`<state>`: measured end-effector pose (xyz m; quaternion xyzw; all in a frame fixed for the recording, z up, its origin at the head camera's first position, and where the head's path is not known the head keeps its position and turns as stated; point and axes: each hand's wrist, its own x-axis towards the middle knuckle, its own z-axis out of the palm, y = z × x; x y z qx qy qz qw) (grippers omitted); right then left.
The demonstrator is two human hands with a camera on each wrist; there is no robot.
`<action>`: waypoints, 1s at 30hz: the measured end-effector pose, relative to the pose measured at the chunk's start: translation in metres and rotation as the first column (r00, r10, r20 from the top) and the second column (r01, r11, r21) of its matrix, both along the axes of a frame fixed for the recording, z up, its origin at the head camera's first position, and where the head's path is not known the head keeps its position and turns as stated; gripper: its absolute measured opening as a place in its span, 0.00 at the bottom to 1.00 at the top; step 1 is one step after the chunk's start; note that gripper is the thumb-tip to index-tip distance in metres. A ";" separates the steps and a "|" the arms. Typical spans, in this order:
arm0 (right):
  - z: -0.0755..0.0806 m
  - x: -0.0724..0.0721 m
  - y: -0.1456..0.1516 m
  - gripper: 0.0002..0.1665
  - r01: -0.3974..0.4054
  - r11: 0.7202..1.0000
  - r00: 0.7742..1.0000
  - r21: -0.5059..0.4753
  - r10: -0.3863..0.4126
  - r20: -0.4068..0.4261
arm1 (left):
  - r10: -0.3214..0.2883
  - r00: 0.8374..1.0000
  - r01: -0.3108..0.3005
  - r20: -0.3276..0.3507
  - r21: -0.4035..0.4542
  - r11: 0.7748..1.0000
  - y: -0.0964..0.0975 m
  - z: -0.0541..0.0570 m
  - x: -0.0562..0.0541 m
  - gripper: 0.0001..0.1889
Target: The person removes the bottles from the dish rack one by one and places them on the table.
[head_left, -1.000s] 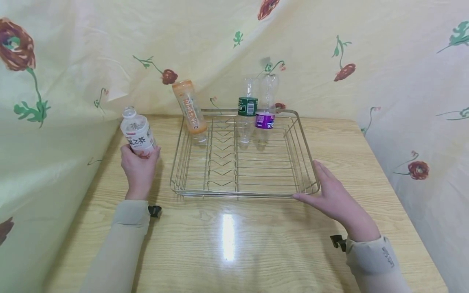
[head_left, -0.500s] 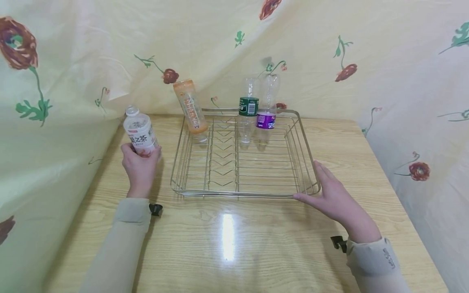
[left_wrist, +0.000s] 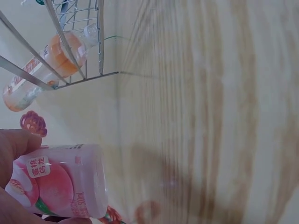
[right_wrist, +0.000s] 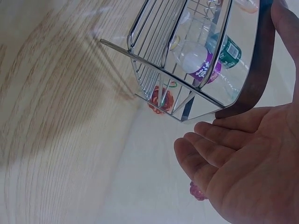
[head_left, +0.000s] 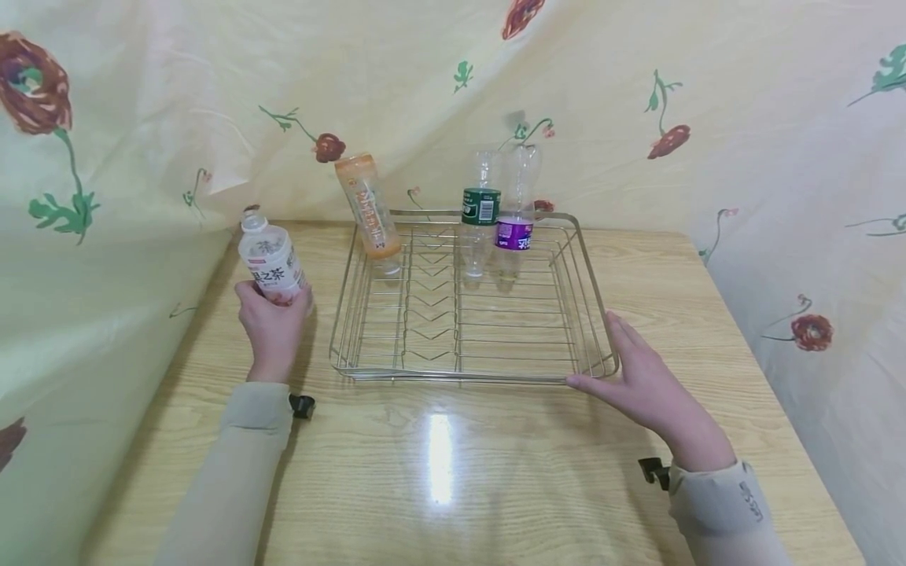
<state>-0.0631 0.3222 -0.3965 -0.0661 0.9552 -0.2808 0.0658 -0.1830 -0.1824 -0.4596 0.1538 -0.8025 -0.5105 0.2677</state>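
Observation:
My left hand grips the lower part of a clear plastic drink bottle with a white and pink label, to the left of the wire rack. The bottle leans slightly, neck up. Its peach picture and base show in the left wrist view, where the base appears just off the table. My right hand touches the front right corner of the metal wire dish rack, thumb along the front rim. In the right wrist view its fingers lie loosely extended beside the rack's rim, palm visible.
Three bottles stand neck down in the rack's back row: an orange-labelled bottle leaning at left, a green-labelled bottle and a purple-labelled bottle right of centre. Flower-printed cloth hangs behind the wooden table and at its sides.
The held bottle has moved slightly down and to the right, with a little more tilt. My right hand, the rack and the bottles in it have stayed where they were.

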 end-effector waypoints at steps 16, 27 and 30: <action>-0.002 0.000 0.000 0.74 -0.002 1.000 1.000 -0.013 0.002 0.004 | -0.002 1.000 0.002 -0.002 0.050 0.999 0.001 -0.008 0.000 0.36; -0.002 0.000 0.001 0.74 -0.008 1.000 1.000 -0.019 0.007 -0.009 | -0.013 1.000 0.011 0.025 0.055 0.998 0.004 -0.008 -0.001 0.37; -0.001 0.001 0.001 0.74 -0.007 1.000 1.000 -0.016 0.007 -0.007 | -0.013 0.999 0.011 0.029 0.044 0.999 0.005 -0.007 -0.002 0.37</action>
